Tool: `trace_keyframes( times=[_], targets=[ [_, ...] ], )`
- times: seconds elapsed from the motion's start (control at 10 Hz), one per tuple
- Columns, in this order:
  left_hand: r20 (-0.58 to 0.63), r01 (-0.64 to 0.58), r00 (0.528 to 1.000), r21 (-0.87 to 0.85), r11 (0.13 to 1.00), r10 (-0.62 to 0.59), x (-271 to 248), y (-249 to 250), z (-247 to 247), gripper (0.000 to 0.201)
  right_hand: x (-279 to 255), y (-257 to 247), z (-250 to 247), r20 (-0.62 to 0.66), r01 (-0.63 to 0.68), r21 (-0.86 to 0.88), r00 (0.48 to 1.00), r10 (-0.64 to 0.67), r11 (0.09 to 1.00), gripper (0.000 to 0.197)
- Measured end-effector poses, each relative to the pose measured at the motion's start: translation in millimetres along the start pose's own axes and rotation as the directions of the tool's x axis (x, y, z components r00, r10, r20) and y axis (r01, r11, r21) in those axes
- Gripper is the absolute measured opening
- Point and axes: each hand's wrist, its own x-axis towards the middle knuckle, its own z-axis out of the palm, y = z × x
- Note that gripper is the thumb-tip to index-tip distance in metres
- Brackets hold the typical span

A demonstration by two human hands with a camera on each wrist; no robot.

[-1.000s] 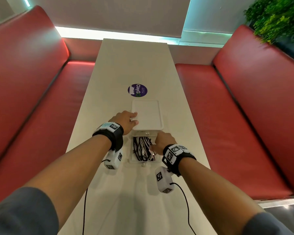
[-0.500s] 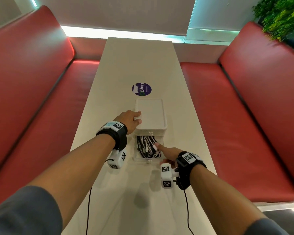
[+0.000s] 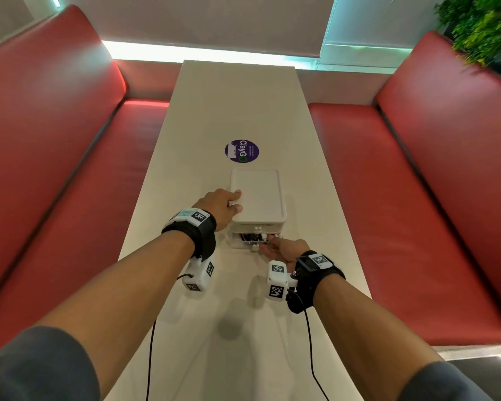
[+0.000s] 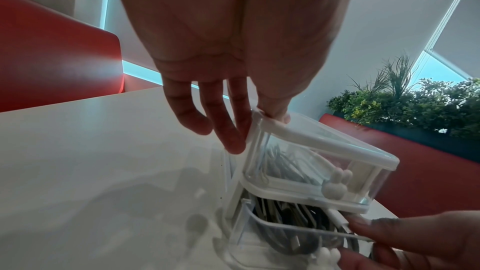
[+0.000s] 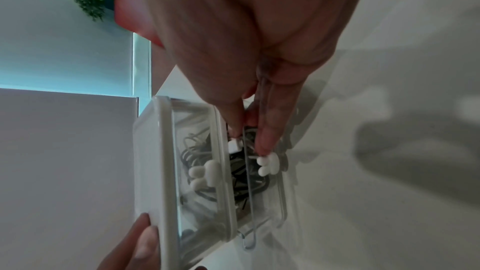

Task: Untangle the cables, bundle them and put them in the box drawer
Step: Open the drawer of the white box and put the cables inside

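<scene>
A clear two-drawer box with a white lid [image 3: 258, 195] [image 4: 324, 139] [image 5: 150, 161] stands mid-table. Its lower drawer [image 3: 250, 241] [image 4: 298, 231] [image 5: 267, 202] sticks out a little, holding black and white cables [image 4: 285, 213] [image 5: 244, 178]. The upper drawer [image 4: 306, 163] is shut and also holds cables. My left hand [image 3: 219, 204] [image 4: 221, 69] rests on the lid's near-left corner, thumb on top, fingers straight down the side. My right hand [image 3: 284, 250] [image 5: 246, 69] pinches the lower drawer's front wall beside its white knob [image 5: 266, 163], one fingertip inside against a white plug [image 5: 235, 145].
A purple round sticker [image 3: 241, 151] lies just beyond the box on the long white table [image 3: 237, 96]. Red benches [image 3: 70, 198] [image 3: 402, 198] run along both sides. A green plant [image 3: 480, 24] stands at the far right. Thin black wrist-camera leads trail over the near table.
The lower drawer has slid most of the way into the box. My right hand left the cables, took the drawer front and moved forward with it. My left hand stayed on the lid.
</scene>
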Motion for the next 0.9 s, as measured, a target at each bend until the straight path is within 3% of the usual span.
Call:
trace_keyframes(
  times=[0.3, 0.4, 0.5, 0.7, 0.9],
  targets=[
    [0.015, -0.02, 1.0, -0.004, 1.0, 0.02, 1, -2, -1, 0.051, -1, 1, 2, 0.008, 0.013, 0.05, 1.0, -0.013, 0.999, 0.016],
    [0.005, -0.02, 1.0, -0.011, 1.0, 0.02, 2, -3, -1, 0.05, -6, 2, 3, -0.001, 0.014, -0.008, 1.0, -0.014, 1.0, 0.015],
    [0.0, -0.024, 1.0, -0.004, 1.0, 0.024, 4, -2, 0, 0.05, -14, -4, 3, 0.013, 0.008, 0.077, 1.0, -0.009, 0.997, 0.003],
    [0.039, -0.041, 0.998, 0.004, 0.999, 0.04, 0, -2, -1, 0.05, -18, -14, 2, 0.039, -0.044, -0.002, 0.998, 0.044, 0.999, 0.014],
    [-0.024, -0.058, 0.998, -0.195, 0.979, 0.055, -28, -20, -2, 0.055, -7, -23, -4, -0.003, -0.002, -0.046, 1.0, 0.002, 0.999, 0.018]
  ],
)
